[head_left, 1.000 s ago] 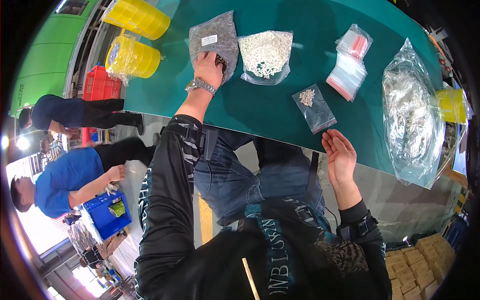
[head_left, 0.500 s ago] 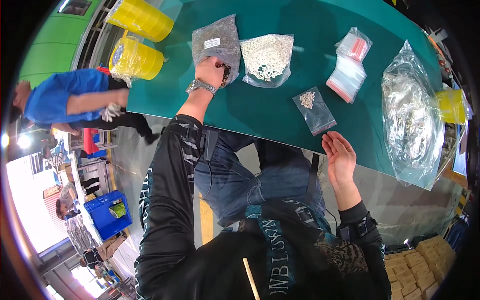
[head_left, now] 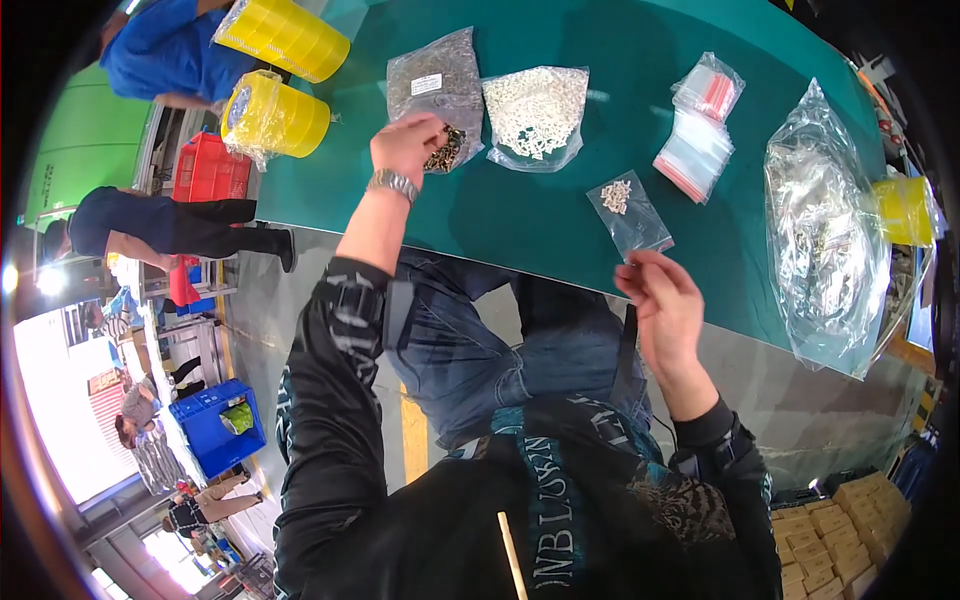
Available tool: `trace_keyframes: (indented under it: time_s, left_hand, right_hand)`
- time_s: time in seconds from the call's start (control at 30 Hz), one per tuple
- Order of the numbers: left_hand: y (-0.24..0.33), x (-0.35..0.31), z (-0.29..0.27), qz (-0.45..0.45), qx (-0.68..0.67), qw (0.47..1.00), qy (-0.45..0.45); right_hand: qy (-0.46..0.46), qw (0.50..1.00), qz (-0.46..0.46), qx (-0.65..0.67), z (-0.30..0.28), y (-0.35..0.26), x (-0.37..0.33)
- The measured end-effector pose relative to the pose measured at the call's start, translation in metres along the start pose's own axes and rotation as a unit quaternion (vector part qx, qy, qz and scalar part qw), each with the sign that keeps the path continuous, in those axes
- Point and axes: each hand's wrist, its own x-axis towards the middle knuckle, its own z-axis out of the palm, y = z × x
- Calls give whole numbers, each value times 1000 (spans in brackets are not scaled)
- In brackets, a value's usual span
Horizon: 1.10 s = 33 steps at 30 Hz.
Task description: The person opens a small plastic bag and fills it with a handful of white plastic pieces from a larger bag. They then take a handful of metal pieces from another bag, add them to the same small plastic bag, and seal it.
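Note:
My left hand (head_left: 408, 145) is at the near end of a clear bag of small dark screw-like pieces (head_left: 446, 152). Its fingers are pinched together; anything between them is too small to make out. To the right lies a clear bag of small white pieces (head_left: 537, 108). My right hand (head_left: 668, 308) hovers at the table's near edge, fingers curled in, their tips beside the red-edged end of a small zip bag (head_left: 637, 225). What those fingers hold, if anything, is hidden. A few pale pieces (head_left: 615, 197) are inside the zip bag.
A stack of flat zip bags (head_left: 692, 155) lies on the green table (head_left: 350, 190). A large clear plastic bag (head_left: 825, 240) rests at the right end, beside a yellow tape roll (head_left: 900, 212). More yellow tape rolls (head_left: 285, 40) stand far left. Other people (head_left: 130, 222) are beyond the left edge.
My left hand has drawn back a little leftward from the dark pieces, uncovering them. My right hand has come up and left to the zip bag's end, its fingers curling more.

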Motion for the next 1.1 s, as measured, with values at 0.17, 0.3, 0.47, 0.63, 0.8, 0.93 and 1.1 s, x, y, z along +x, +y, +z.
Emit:
trace_keyframes:
  time_s: [0.17, 0.3, 0.47, 0.63, 0.8, 0.93, 1.1]
  left_hand:
    - [13, -101, 62, -33, 66, 985, -158]
    - [11, -128, 75, 99, 208, 934, -273]
    - [11, -109, 64, 72, 152, 961, -221]
    - [-10, -38, 15, 187, 341, 920, -54]
    - [-26, -6, -5, 201, 521, 826, -67]
    - [-29, 2, -3, 230, 545, 801, -91]
    - [-29, 8, 7, 295, 624, 717, -99]
  right_hand:
    - [-85, 977, 159, 117, 36, 29, 46]
    - [-102, 935, 244, 235, 57, 51, 88]
    - [-99, 940, 225, 238, 59, 51, 105]
    - [-156, 916, 224, 295, 49, 51, 102]
    - [-145, 910, 247, 299, 44, 60, 100]
    - [-148, 913, 249, 289, 45, 58, 103]
    - [-174, 901, 264, 296, 39, 56, 107]
